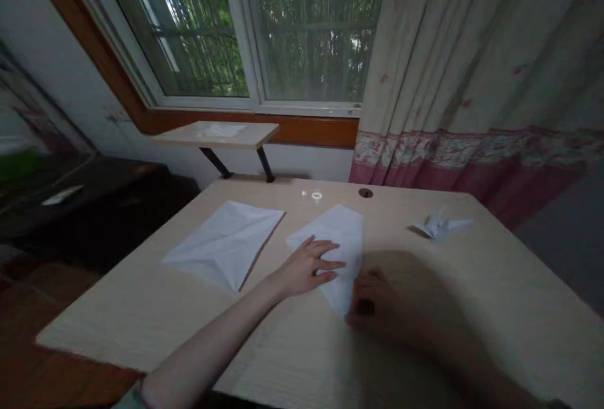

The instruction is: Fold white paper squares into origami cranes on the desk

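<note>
A folded white paper sheet [337, 252] lies at centre of the frame on the bench [141, 327], long axis running toward the top of the frame. Left hand [302, 267] rests on it, fingers [328, 264] open and spread flat on the paper, not gripping. Right hand [375, 308] is at the sheet's lower right edge, dark and blurred, fingers curled; cannot tell if they are gripping the paper or only touching it. Left of the hands, a second white sheet [226, 244] with visible creases lies flat on the bench, well apart from the first. Paper crane [438, 225] sits at right on the bench. Upper left of the bench, a small wall shelf [217, 133] stands below the window [245, 31]. Patterned curtain [472, 82] hangs upper right.
</note>
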Demonstrator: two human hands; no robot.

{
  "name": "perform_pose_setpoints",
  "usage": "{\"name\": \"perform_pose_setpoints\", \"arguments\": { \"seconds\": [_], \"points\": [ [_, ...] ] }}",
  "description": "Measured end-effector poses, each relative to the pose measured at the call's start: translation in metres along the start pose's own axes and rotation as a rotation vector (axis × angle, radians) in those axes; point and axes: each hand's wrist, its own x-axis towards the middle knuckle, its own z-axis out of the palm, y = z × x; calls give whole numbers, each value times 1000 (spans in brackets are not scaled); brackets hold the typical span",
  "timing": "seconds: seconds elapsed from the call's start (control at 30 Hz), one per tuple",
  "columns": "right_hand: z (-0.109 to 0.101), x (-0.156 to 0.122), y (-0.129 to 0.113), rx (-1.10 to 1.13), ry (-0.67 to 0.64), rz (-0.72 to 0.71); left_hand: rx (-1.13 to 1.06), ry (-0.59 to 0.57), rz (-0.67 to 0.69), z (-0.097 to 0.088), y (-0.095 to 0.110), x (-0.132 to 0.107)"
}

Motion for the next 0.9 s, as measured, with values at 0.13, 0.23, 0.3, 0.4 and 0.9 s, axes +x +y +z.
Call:
{"name": "perform_pose_setpoints", "arguments": {
  "seconds": [0.13,0.23,0.3,0.4,0.9],
  "points": [
    [4,-1,6,-17,101,-51,-8,8,3,-3,4,-1],
    [4,-1,14,-68,195,-120,-1,34,16,-3,5,-2],
    [4,1,20,-122,289,-134,8,57,32,-3,4,-2],
    [1,2,32,-181,415,-97,13,91,50,-4,4,-2],
    [-12,2,47,-347,453,27,24,134,68,-2,4,0]
  ]
}}
